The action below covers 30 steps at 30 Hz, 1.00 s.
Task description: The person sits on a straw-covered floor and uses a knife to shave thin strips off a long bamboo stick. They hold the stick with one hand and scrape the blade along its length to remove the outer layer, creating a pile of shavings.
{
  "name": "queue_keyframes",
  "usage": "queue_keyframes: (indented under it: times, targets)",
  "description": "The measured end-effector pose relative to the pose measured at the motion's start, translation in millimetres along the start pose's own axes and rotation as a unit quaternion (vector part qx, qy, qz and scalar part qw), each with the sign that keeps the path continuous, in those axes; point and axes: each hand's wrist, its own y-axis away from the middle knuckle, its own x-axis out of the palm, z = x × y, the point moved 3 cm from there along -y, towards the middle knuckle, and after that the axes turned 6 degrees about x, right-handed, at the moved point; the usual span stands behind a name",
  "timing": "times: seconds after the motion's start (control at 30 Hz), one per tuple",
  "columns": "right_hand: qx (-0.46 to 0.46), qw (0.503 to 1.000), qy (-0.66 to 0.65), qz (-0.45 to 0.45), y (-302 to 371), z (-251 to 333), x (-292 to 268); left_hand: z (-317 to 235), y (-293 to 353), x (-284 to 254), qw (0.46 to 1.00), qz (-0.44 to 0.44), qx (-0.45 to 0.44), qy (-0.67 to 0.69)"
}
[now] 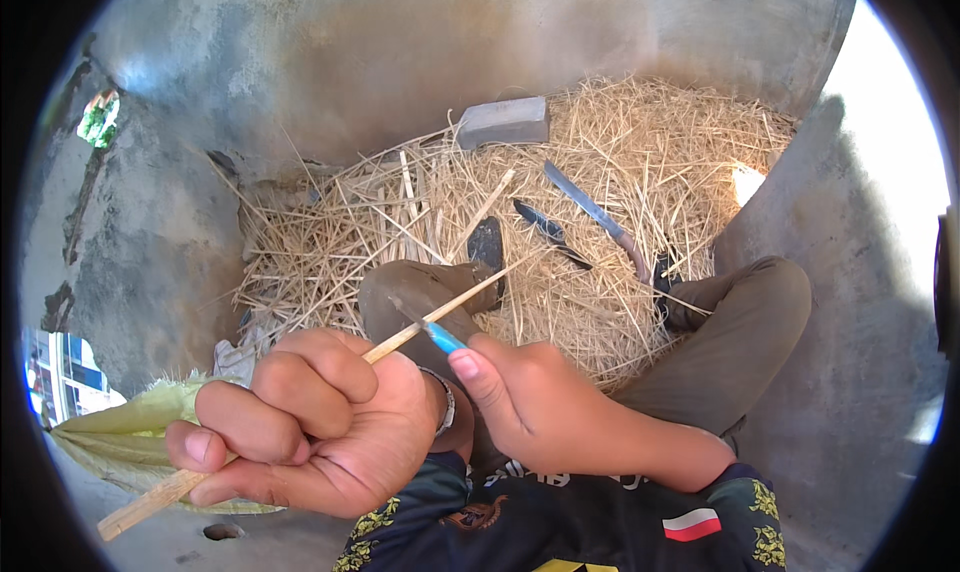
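Observation:
My left hand [310, 422], palm turned up, has its fingers curled round a thin pale wooden stick [150, 505]. The stick slants from the lower left up past my knee and tapers toward its far end. My right hand [535, 397] grips a small knife with a blue handle [443, 336]. Its short blade lies across the stick just beyond my left fingers. Part of the knife's handle is hidden in my right fist. A band circles my left wrist.
Straw-like shavings [590, 312] cover the floor between my bent legs. On them lie a long knife [588, 200], a black pointed tool [540, 222] and a grey block [505, 123]. A yellow-green sack [130, 432] sits at the left. Grey concrete walls [400, 52] enclose the spot.

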Motion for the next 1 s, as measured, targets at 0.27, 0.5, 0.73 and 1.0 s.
queue_keyframes:
  times: [0.27, 0.5, 0.73, 1.0]
  targets:
    - [0.044, 0.995, 0.078, -0.031, 4.1, -3.5, 1.6, 2.6, -3.7, -5.9, 0.999, -0.01, -0.003, -0.053]
    - [0.105, 0.99, 0.072, -0.053, -15.9, -60.3, -0.1, 1.1, -6.0, -3.3, 1.0, -0.018, -0.019, -0.007]
    - [0.078, 0.996, 0.021, -0.042, 2.3, -32.6, -4.2, 0.9, 0.9, 5.9, 0.997, 0.033, -0.068, 0.002]
    - [0.159, 0.986, -0.016, -0.038, -17.8, -103.1, -5.6, -2.3, 2.5, 7.5, 0.993, 0.055, -0.092, 0.043]
